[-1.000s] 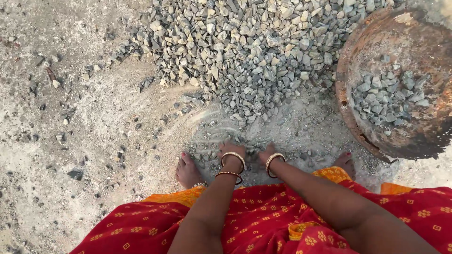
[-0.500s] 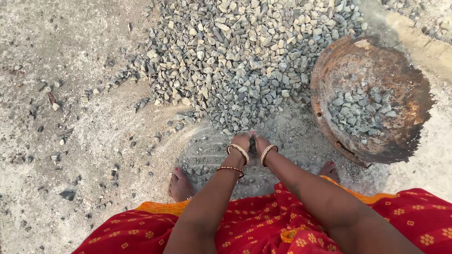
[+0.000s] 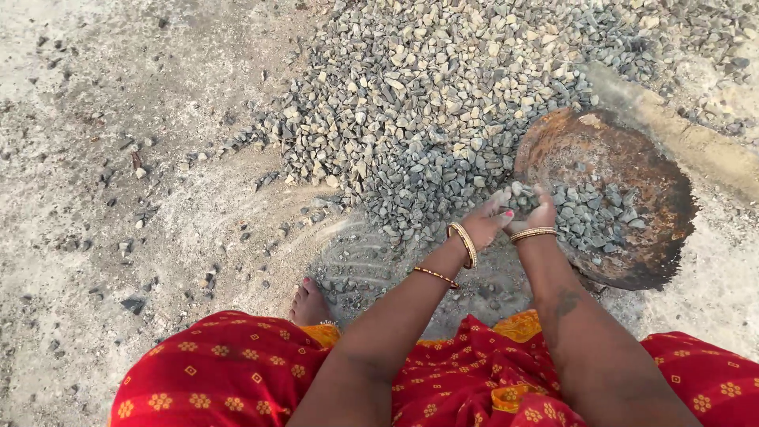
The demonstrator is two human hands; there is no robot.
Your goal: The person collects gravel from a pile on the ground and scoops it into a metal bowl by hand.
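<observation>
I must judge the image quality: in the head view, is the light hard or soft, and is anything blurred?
Head view: soft, even daylight, no glare; only a faint shadow under the rusty pan; gravel pile sharp; both hands slightly soft.

The gravel heap (image 3: 443,103) crowds the pan (image 3: 632,170) on its left; bare sandy ground (image 3: 118,198) lies open farther left.

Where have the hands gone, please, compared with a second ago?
Yes, they moved. The left hand and right hand went from the scraped ground in front of the gravel pile to the rim of the rusty pan, cupping stones.
</observation>
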